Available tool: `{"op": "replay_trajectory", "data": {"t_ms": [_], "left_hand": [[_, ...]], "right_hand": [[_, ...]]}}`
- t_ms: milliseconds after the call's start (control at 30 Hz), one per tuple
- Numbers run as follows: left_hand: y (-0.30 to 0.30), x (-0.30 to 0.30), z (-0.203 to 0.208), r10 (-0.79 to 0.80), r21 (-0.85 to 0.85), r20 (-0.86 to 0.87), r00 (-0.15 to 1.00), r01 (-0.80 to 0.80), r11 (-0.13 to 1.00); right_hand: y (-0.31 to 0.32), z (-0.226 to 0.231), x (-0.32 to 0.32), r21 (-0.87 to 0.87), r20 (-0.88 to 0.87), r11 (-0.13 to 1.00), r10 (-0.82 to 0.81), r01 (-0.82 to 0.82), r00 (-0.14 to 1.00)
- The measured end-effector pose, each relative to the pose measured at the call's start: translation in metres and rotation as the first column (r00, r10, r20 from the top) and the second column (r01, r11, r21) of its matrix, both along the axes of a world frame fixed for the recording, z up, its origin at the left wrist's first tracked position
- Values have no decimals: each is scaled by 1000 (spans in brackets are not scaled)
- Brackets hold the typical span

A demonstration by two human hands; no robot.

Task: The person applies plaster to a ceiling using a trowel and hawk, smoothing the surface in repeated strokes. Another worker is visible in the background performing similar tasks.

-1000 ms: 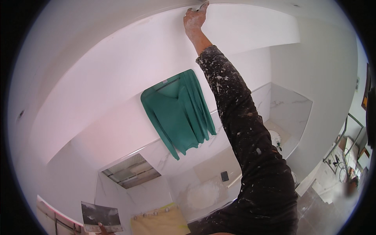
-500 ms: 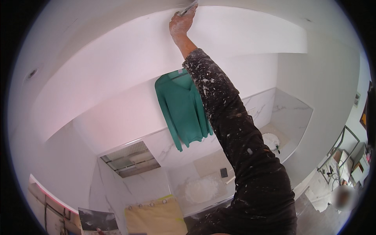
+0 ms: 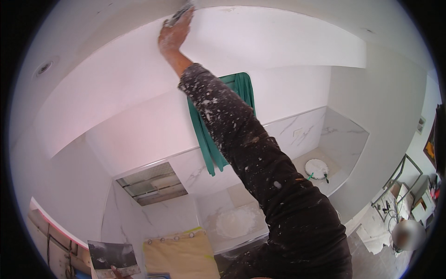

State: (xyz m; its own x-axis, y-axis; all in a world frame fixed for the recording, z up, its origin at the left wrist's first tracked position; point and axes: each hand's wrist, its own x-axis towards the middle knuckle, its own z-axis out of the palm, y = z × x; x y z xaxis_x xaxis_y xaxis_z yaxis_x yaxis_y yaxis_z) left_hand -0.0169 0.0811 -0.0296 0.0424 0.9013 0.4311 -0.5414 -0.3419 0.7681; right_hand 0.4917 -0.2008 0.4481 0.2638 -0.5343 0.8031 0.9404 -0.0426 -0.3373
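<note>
The green long-sleeved fabric garment (image 3: 204, 132), hung on the white wall and partly hidden by the paint-flecked dark sleeve (image 3: 260, 162), serves as landmark. Above it and slightly to its left, the white-dusted right hand (image 3: 174, 36) is clamped on a flat grey-bladed hand tool (image 3: 178, 16), raised to the joint between the smooth white overhead beam (image 3: 288, 39) and the pale ceiling (image 3: 390, 28); whether the blade touches cannot be told. Far below and left of the garment, a dark rectangular plate smeared with white (image 3: 110, 253) is held tilted by the left hand (image 3: 116, 272), mostly cut off by the lower edge; one digit lies across the plate, and the hand seems closed on its near edge.

Below and right of the garment, a round white tub of pale material (image 3: 317, 167) stands on the light-topped desk (image 3: 241, 195), with a green-handled implement (image 3: 310, 176) at its rim. Directly below the garment, a dried-looking white patch (image 3: 237, 222) marks the same surface.

As to progress, the beam face above the garment appears evenly covered and largely done. Small rough spots along the joint, above the garment, suggest that finishing remains there; white material on the plate and in the tub appears available.
</note>
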Motion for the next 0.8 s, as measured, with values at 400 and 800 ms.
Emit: {"op": "replay_trajectory", "data": {"t_ms": [400, 800], "left_hand": [[-72, 110, 45, -787, -44, 473, 395, 903, 427], [-141, 173, 120, -834, -63, 514, 200, 979, 196]], "right_hand": [[40, -175, -138, -369, -327, 0, 936, -929, 130], [-96, -253, -190, -870, 467, 37, 384, 492, 797]]}}
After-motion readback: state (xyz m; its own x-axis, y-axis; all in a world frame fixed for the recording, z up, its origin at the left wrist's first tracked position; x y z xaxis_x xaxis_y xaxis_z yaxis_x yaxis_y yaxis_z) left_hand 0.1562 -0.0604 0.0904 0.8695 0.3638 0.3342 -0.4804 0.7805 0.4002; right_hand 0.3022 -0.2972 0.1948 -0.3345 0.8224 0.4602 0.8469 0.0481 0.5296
